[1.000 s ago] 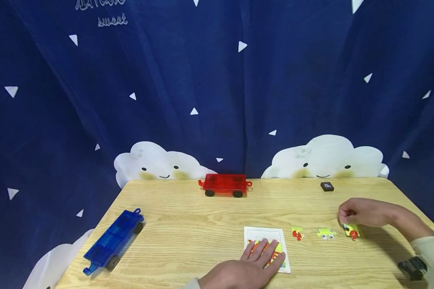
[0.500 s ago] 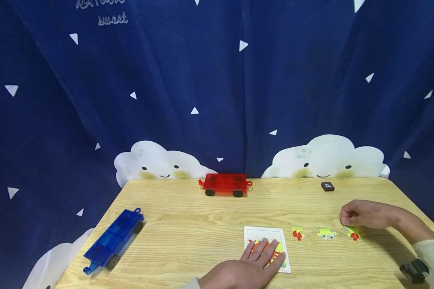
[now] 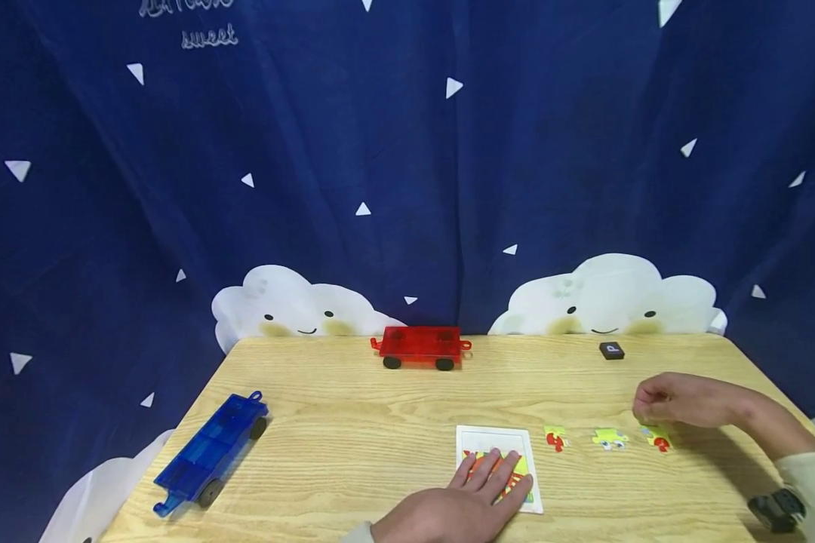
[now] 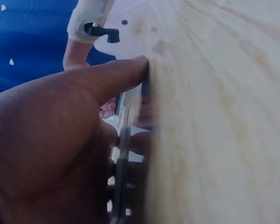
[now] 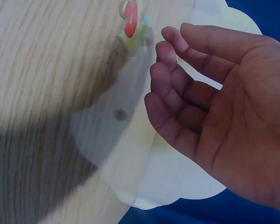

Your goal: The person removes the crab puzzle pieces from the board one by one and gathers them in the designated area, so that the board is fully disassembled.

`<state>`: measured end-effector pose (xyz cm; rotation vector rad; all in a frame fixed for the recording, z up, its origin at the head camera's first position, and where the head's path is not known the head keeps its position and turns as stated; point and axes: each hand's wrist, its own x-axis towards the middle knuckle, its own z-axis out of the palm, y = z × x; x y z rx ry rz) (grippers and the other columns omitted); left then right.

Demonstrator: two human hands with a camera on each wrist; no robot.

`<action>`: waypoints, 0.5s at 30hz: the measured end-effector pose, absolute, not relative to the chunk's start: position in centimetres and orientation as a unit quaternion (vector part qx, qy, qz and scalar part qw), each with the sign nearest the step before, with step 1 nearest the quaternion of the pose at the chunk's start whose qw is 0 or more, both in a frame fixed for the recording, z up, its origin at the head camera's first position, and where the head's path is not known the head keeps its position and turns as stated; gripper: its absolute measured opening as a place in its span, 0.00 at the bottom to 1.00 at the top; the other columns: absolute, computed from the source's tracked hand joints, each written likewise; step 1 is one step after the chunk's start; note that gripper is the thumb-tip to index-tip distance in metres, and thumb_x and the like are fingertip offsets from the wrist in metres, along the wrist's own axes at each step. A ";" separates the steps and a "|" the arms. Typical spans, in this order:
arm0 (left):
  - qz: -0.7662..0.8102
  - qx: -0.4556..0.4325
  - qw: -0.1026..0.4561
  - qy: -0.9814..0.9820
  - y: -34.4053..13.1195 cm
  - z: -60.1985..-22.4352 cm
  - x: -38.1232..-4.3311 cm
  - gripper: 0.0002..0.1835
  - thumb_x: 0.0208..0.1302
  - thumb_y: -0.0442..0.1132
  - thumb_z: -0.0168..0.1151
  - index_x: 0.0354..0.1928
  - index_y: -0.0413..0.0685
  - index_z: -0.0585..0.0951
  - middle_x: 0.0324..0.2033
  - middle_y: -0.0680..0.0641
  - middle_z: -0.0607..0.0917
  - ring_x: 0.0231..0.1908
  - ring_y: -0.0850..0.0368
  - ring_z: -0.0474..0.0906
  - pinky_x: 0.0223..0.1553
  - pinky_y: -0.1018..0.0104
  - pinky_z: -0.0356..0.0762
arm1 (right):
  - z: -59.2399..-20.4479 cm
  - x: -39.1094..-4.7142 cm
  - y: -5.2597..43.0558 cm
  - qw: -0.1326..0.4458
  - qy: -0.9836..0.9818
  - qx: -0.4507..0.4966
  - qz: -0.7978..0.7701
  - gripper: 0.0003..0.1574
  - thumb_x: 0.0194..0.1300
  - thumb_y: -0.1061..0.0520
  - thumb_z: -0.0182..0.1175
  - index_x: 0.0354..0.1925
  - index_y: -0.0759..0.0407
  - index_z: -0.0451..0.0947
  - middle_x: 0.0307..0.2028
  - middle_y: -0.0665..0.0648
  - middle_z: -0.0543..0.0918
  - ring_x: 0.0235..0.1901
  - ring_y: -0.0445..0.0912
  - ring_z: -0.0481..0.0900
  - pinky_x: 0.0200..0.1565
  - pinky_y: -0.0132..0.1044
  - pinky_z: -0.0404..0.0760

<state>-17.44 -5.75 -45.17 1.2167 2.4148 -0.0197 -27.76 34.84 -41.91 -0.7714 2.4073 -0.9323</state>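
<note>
In the head view my left hand point(image 3: 455, 509) rests with straight fingers on a small white-framed jigsaw puzzle point(image 3: 492, 437), covering part of its red and yellow picture. The left wrist view shows this puzzle's thin edge point(image 4: 124, 163) under the fingers. My right hand point(image 3: 682, 400) hovers just above a yellow puzzle piece with a red patch point(image 3: 660, 441). Its fingers are loosely curled and hold nothing; in the right wrist view that piece point(image 5: 132, 28) lies apart from the fingertips. Two more pieces lie to its left: one with eyes point(image 3: 610, 437), one yellow and red point(image 3: 555, 439).
A red toy wagon point(image 3: 421, 344) stands at the table's back edge, and a blue toy wagon point(image 3: 212, 452) at the left. A small black tile marked P point(image 3: 611, 350) lies at back right. Behind the wooden table point(image 3: 339, 422) hangs a dark blue curtain point(image 3: 353, 136).
My right hand has let go of the rightmost puzzle piece, which now lies on the table beside the other two. The left hand has stayed on the puzzle.
</note>
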 end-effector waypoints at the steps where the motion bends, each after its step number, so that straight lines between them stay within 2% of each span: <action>1: -0.012 0.440 0.215 0.872 -5.7 -45.1 -17.4 0.52 0.69 0.72 0.50 0.83 0.66 0.34 0.81 0.55 0.29 0.78 0.57 0.26 0.75 0.56 0.35 | -41.8 -27.7 34.8 0.220 0.873 -0.277 -0.336 0.08 0.77 0.64 0.54 0.38 0.61 0.78 0.27 0.47 0.75 0.25 0.38 0.71 0.25 0.32 0.67; 11: -0.033 0.446 0.167 0.879 -6.0 -44.7 -16.5 0.48 0.70 0.75 0.41 0.83 0.68 0.38 0.81 0.57 0.36 0.79 0.58 0.32 0.75 0.59 0.41 | -40.3 -27.1 33.1 0.197 0.890 -0.278 -0.304 0.05 0.76 0.60 0.57 0.41 0.58 0.80 0.32 0.49 0.78 0.29 0.37 0.70 0.29 0.34 0.68; 15: -0.034 0.464 0.156 0.871 -6.1 -44.5 -16.2 0.44 0.73 0.73 0.39 0.83 0.67 0.41 0.81 0.56 0.41 0.79 0.58 0.34 0.75 0.59 0.44 | -39.6 -26.6 31.3 0.179 0.898 -0.277 -0.292 0.05 0.77 0.57 0.58 0.43 0.55 0.80 0.35 0.51 0.79 0.31 0.38 0.72 0.32 0.35 0.70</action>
